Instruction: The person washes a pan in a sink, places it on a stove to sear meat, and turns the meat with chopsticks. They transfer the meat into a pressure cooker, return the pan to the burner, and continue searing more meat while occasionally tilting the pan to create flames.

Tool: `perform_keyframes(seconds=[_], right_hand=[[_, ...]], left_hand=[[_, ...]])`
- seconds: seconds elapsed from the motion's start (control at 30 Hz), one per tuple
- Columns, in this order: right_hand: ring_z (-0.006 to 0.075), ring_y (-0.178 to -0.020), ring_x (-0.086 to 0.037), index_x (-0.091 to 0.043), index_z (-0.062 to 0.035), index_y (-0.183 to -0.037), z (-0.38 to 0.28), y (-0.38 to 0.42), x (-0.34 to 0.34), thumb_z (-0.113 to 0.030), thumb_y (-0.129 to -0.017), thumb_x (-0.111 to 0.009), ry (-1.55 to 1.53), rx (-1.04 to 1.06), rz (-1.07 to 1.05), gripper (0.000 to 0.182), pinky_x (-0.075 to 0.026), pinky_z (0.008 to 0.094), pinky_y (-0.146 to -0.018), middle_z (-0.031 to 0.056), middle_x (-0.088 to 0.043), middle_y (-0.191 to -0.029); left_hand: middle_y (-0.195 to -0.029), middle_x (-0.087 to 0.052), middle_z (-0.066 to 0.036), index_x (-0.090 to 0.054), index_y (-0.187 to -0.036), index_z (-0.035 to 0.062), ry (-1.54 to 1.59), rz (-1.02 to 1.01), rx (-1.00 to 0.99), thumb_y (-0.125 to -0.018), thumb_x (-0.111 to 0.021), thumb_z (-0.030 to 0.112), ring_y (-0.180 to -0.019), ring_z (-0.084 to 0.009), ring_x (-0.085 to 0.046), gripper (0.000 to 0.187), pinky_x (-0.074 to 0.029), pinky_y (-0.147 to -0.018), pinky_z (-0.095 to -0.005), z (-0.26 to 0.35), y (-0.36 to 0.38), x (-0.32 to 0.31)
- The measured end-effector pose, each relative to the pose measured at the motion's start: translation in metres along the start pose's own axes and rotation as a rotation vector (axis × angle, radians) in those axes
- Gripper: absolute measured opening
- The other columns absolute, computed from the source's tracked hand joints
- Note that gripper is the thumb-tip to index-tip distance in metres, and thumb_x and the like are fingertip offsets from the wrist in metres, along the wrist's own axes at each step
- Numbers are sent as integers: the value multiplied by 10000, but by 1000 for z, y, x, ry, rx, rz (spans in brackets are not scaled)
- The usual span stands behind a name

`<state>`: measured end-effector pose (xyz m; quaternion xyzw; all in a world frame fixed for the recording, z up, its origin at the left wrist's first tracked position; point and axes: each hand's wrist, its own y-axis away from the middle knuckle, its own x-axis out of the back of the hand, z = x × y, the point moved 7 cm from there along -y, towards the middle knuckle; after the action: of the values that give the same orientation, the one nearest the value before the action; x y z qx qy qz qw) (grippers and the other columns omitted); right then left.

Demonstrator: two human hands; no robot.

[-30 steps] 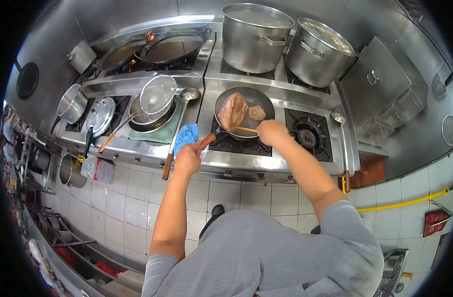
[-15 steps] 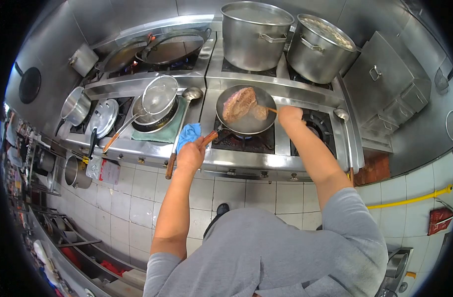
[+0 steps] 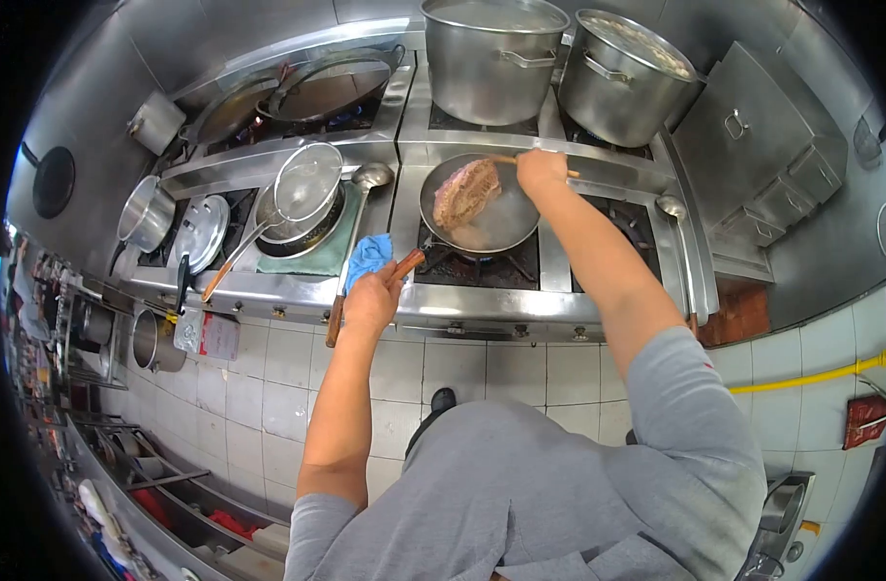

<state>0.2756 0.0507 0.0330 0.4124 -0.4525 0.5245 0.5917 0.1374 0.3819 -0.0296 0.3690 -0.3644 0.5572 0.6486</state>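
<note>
My left hand (image 3: 372, 298) closes around the frying pan's handle (image 3: 407, 265); my right hand (image 3: 543, 172) grips a wooden utensil (image 3: 504, 159) above the meat (image 3: 466, 194).

Gray short-slv shirt (image 3: 520, 465), dk shoe (image 3: 444, 398)

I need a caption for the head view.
Meat in a pan, left hand on its handle, right hand holding a utensil.
</note>
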Motion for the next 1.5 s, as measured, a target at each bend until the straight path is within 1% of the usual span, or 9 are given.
perform_keyframes(seconds=[0.17,0.4,0.67,0.8,1.13,1.17,1.23,1.33,1.5], right_hand=[[298,-970,-669,-706,-87,-1035,-9,-26,-27,-170,-893,-509,43,121,-26,257,-536,388,-784,123,-690,-1053],[278,-997,-661,-696,-72,-1038,1,-5,27,-176,-864,-573,327,308,-243,237,-532,404,-797,124,-678,-1091],[266,-1043,-638,-684,-116,-1081,16,-26,-43,-187,-855,-589,280,282,-201,255,-518,399,-839,93,-672,-1097],[279,-1007,-641,-688,-209,-1096,24,0,-22,-234,-869,-594,318,431,-299,247,-502,411,-854,91,-675,-1071],[273,-997,-649,-704,-162,-1064,37,35,11,-237,-866,-595,178,505,-414,238,-501,423,-854,71,-687,-1070],[273,-997,-649,-704,-162,-1064,36,39,14,-237,-866,-595,175,499,-417,238,-501,423,-854,71,-687,-1070],[274,-984,-662,-707,-113,-1050,49,32,32,-208,-861,-586,349,210,-216,244,-516,436,-813,86,-689,-1071],[267,-989,-669,-705,-86,-1044,34,27,59,-196,-858,-574,262,26,-101,252,-527,432,-784,96,-691,-1073],[249,-1011,-664,-713,-113,-1038,-80,23,51,-216,-867,-559,142,211,-90,252,-530,396,-797,78,-688,-1096]], left_hand=[[-1043,-645,-177,-585,-1268,195,-50,40,-9,-875,-603,298,-973,-357,-616,407,-493,-835,-449,-3,2,3],[-1034,-650,-181,-592,-1265,196,-64,46,-12,-878,-603,283,-974,-348,-614,396,-483,-837,-453,-13,-7,8],[-1047,-645,-146,-572,-1276,217,-69,-10,-22,-884,-588,276,-984,-337,-615,397,-492,-849,-441,-22,-11,7],[-981,-653,-149,-602,-1240,181,-18,-27,-43,-879,-586,259,-928,-350,-628,369,-509,-800,-434,-12,19,12],[-982,-651,-166,-613,-1220,171,-50,33,-131,-868,-591,287,-885,-360,-638,371,-506,-777,-466,-20,20,18],[-977,-657,-167,-609,-1224,167,-77,-10,-107,-864,-590,298,-890,-361,-639,383,-505,-780,-467,-22,18,17],[-972,-663,-168,-606,-1228,163,-101,-53,-86,-861,-588,309,-895,-362,-640,396,-504,-782,-467,-21,14,19],[-971,-671,-181,-601,-1239,157,-73,-147,-119,-852,-587,319,-914,-363,-639,419,-504,-800,-461,-16,12,13],[-997,-670,-188,-611,-1233,155,17,-66,-159,-844,-594,314,-925,-362,-638,420,-502,-826,-453,-25,5,4]])
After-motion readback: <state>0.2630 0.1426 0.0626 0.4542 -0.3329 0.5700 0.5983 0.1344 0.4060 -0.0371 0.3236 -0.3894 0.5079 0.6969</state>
